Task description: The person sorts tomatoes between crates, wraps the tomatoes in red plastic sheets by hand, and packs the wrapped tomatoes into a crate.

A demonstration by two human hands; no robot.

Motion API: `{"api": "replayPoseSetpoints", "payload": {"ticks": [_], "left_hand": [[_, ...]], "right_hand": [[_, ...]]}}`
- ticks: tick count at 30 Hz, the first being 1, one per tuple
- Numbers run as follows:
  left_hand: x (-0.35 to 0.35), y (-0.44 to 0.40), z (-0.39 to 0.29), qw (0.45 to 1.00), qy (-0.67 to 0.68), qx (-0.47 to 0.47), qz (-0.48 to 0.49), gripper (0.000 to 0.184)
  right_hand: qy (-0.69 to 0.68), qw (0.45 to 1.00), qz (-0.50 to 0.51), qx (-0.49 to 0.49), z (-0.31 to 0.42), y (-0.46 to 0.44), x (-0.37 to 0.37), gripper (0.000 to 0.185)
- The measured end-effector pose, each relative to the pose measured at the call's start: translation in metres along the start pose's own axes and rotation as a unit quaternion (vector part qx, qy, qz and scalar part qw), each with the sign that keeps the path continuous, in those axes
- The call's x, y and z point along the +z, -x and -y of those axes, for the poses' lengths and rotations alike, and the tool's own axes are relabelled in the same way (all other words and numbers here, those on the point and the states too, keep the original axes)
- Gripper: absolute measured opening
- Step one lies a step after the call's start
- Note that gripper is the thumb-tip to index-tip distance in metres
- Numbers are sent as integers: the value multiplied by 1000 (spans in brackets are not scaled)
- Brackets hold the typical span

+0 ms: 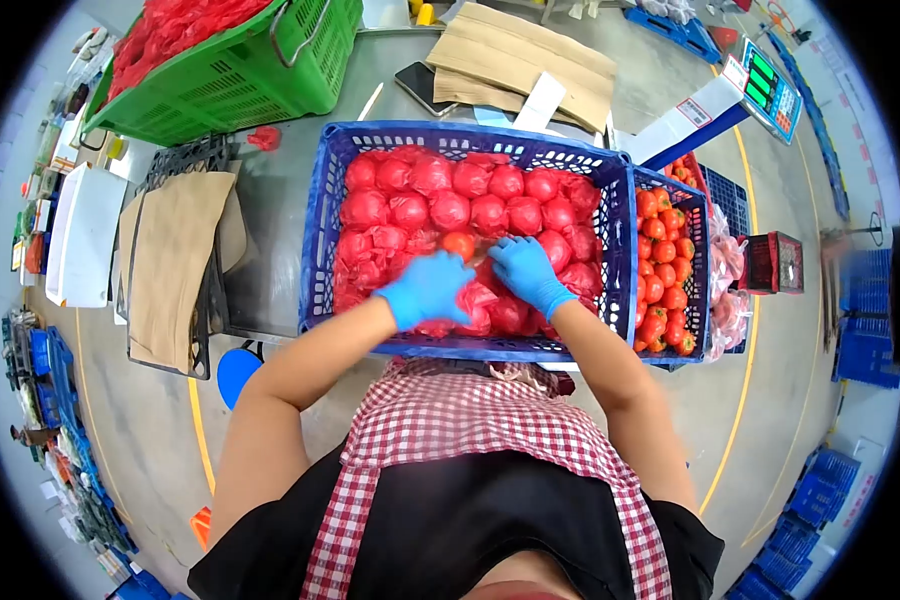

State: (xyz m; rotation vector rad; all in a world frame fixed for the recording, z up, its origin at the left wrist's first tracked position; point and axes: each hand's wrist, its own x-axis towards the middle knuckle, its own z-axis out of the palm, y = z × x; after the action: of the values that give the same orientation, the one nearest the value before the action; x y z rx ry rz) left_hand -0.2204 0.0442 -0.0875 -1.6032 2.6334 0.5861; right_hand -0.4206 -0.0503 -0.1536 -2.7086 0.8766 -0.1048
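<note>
A large blue crate [470, 350] holds rows of round red-wrapped fruit [408, 210]. One bare tomato [459, 245] shows near the crate's middle, just above my gloved left hand. My left hand [425, 291], in a blue glove, is over the lower left-middle of the crate; its fingers are smeared and what they touch is unclear. My right hand [529, 272], also in a blue glove, lies over the wrapped fruit right of the bare tomato. Its fingers point up and left, bent together, with their tips close to red wrapping; what they hold is hidden.
Right of it, a smaller blue crate [705, 300] holds unwrapped tomatoes [667, 250]. A scale display [760, 80] stands beyond. A green basket [260, 100] of red netting sits at back left, cardboard [175, 270] at left, more cardboard [530, 50] and a phone [422, 88] behind.
</note>
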Motion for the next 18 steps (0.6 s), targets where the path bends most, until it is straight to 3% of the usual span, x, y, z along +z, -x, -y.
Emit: {"api": "replayPoseSetpoints", "payload": {"ticks": [2,3,6,7,10,12,14,15,16,18], "left_hand": [[46,-4,-20,999,-4,-40,27,70],[48,-10,-23,998,28,-27,49,67],[58,-22,-23,992,92,14,83,58],[63,-20,-23,993,89,32,77,53],[67,-21,-16,985,164,31,44,39],[71,-22,-13,968,247,-34,24,31],[66,-37,-4,933,329,-150,-7,25],[61,-41,6,905,377,-190,-53,22],[54,-42,17,872,421,-229,-98,18],[38,-34,35,747,609,-221,-150,14]], "right_hand": [[-28,998,7,52,-11,-9,23,19],[-111,984,-86,108,-6,-8,14,18],[-301,930,-97,190,-11,-10,7,21],[-348,906,-71,230,-6,-8,-13,20],[-541,770,-213,264,-40,6,-21,17],[-454,788,-322,264,-56,22,-55,17],[-630,591,-349,363,-55,31,-87,19],[-651,554,-386,347,-63,33,-89,18],[-616,594,-394,334,-65,34,-90,19],[-544,666,-405,309,-64,37,-93,20]]}}
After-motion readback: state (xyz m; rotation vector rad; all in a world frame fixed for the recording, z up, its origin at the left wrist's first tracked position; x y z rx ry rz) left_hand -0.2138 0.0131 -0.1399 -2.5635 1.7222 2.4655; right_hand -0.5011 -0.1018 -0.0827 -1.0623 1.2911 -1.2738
